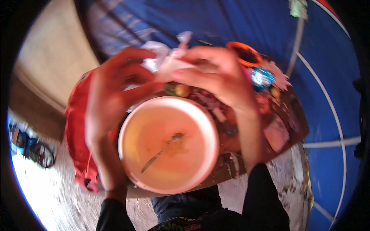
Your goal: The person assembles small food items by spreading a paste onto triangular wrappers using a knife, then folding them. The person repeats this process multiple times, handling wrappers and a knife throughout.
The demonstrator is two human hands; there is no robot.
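Both hands are raised over the far rim of a large pale basin (216,148) and blurred by motion. Between them is a small pale packet (169,68), perhaps plastic or paper. My right hand (217,75) pinches its right side between thumb and fingers. My left hand (111,84) curls at its left side, thumb and fingers closing on its edge, though blur softens the contact. Inside the basin a metal spoon (154,158) lies tilted, its bowl end near some brownish specks on the bottom.
The basin stands on a cluttered dark table (227,169) with a red cloth (79,131) at left. Farther right are an orange-rimmed bowl (259,58), a shiny blue package (263,78) and a small round yellowish item (182,91). A blue tarp (239,23) hangs behind.
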